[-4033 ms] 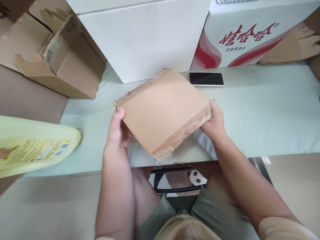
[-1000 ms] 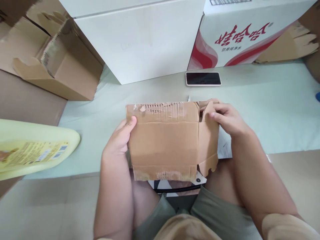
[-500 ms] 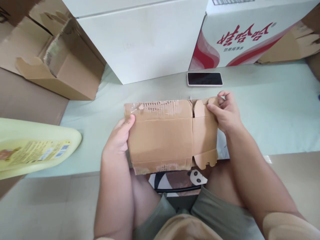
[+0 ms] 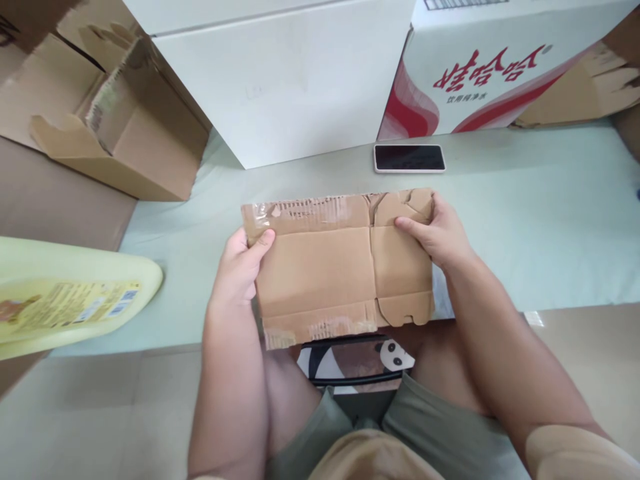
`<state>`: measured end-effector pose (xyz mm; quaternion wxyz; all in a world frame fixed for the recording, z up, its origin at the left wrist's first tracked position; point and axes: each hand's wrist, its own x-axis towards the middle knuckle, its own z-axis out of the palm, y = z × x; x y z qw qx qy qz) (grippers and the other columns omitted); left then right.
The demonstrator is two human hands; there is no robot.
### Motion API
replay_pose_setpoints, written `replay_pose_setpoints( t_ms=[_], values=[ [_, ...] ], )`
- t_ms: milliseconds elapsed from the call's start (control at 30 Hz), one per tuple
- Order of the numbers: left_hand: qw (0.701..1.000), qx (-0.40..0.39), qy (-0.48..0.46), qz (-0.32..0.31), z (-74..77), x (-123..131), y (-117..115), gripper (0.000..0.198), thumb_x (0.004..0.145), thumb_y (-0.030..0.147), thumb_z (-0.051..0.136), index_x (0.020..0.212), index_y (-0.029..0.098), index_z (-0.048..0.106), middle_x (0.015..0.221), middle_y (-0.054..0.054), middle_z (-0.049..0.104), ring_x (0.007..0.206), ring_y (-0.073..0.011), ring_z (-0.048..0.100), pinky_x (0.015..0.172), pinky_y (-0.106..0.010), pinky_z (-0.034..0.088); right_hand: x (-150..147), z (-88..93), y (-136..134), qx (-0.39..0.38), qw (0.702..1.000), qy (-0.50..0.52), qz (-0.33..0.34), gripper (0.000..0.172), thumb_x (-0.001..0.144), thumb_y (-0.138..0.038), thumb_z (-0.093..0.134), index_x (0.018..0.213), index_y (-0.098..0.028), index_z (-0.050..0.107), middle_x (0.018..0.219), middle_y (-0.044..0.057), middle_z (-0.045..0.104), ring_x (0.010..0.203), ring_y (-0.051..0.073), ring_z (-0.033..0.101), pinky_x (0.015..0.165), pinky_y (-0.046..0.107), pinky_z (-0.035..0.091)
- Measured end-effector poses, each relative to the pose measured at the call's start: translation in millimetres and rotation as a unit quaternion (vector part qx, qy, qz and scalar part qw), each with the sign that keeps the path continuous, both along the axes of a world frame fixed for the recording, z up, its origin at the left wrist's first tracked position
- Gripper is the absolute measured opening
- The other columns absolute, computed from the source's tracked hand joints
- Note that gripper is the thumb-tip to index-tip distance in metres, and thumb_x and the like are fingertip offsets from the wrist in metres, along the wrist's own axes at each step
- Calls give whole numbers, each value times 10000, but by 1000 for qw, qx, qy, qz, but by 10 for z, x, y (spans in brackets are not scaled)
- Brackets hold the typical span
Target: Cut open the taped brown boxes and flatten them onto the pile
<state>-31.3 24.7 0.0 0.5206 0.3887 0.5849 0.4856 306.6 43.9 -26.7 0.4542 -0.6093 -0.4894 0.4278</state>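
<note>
Flattened cardboard carton (image 4: 315, 273) held at the near edge of the tabletop (image 4: 525, 227), open room extending rightward, smartphone (image 4: 409, 159) beyond. Long axis left to right, notched flap pointing right. Left hand (image 4: 243, 263) and right hand (image 4: 443, 233) grasp opposite ends, thumbs uppermost.

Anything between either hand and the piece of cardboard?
Nothing visible. The left hand and right hand grip the cardboard directly, at opposite ends. The phone lies beyond its far edge, apart from both hands.

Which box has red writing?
The white box with red swirls, beyond the phone. The plain white box, open brown box and held cardboard show none.
</note>
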Motion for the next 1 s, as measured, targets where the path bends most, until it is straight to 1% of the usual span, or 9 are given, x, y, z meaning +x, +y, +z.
replay_pose_setpoints(
  t_ms=[133, 233, 333, 467, 567, 700, 867, 933, 1000],
  values=[
    [999, -26, 21, 12, -12, 39, 14, 548, 701, 571, 900, 1032, 174, 718, 941, -99, 825, 986, -332, 807, 873, -440, 673, -19, 3, 3, 13, 999, -44, -19, 613, 638, -516, 957, 1090, -238, 649, 1183, 102, 773, 1131, 331, 730, 1096, 555, 568],
    [999, -9, 22, 29, -20, 25, 33, 592, 672, 611, 912, 1023, 177, 714, 935, -94, 827, 1012, -336, 802, 884, -440, 667, 8, -13, -9, 17, 999, 36, -12, 637, 658, -598, 934, 1120, -254, 662, 1183, 75, 787, 1130, 308, 745, 1060, 511, 597],
    [995, 37, 34, 84, -28, -17, 55, 547, 690, 621, 892, 995, 207, 704, 970, -75, 830, 1100, -326, 786, 918, -412, 661, 70, -10, -35, -35, 993, 105, 43, 657, 648, -729, 897, 1057, -252, 705, 1059, 69, 816, 1021, 312, 784, 953, 500, 642],
    [985, 89, 43, 140, -46, -48, 77, 508, 723, 602, 881, 997, 215, 697, 1082, -65, 823, 1186, -303, 758, 992, -386, 640, 94, -3, -106, -119, 975, 105, 153, 679, 573, -755, 927, 955, -221, 754, 972, 92, 831, 941, 328, 802, 878, 496, 662],
    [985, 97, 29, 142, -41, -52, 88, 501, 731, 584, 888, 1017, 216, 705, 1093, -62, 826, 1189, -295, 759, 1024, -390, 629, 37, 19, -187, -127, 977, 106, 137, 695, 578, -752, 924, 989, -214, 766, 1013, 103, 836, 952, 331, 806, 887, 497, 672],
    [983, 111, 13, 146, -6, -102, 100, 537, 692, 604, 909, 1004, 212, 718, 1115, -67, 830, 1212, -301, 749, 1051, -385, 613, 9, 225, -287, -115, 982, 84, 122, 705, 621, -780, 890, 1038, -219, 788, 1024, 104, 838, 974, 337, 806, 890, 499, 687],
    [982, 118, 16, 145, 7, -137, 73, 560, 691, 655, 895, 974, 214, 695, 1111, -71, 817, 1178, -308, 750, 980, -389, 630, 129, 639, -460, -170, 939, -19, 298, 526, 768, -757, 802, 896, -247, 830, 1014, 106, 843, 1059, 351, 797, 979, 505, 671],
    [986, 119, -1, 115, -5, -102, 51, 558, 710, 656, 886, 999, 216, 699, 1107, -73, 814, 1148, -296, 757, 947, -368, 630, 214, 706, -603, -189, 936, -42, 294, 530, 772, -774, 779, 832, -249, 830, 984, 121, 841, 1055, 377, 796, 1001, 532, 659],
    [992, 106, -12, 66, -22, -55, 35, 557, 759, 681, 844, 1030, 219, 692, 1104, -82, 810, 1077, -273, 773, 879, -337, 627, 344, 706, -794, -210, 948, -50, 233, 526, 740, -777, 793, 784, -255, 826, 943, 142, 835, 1018, 411, 798, 1001, 570, 651]
  ],
)
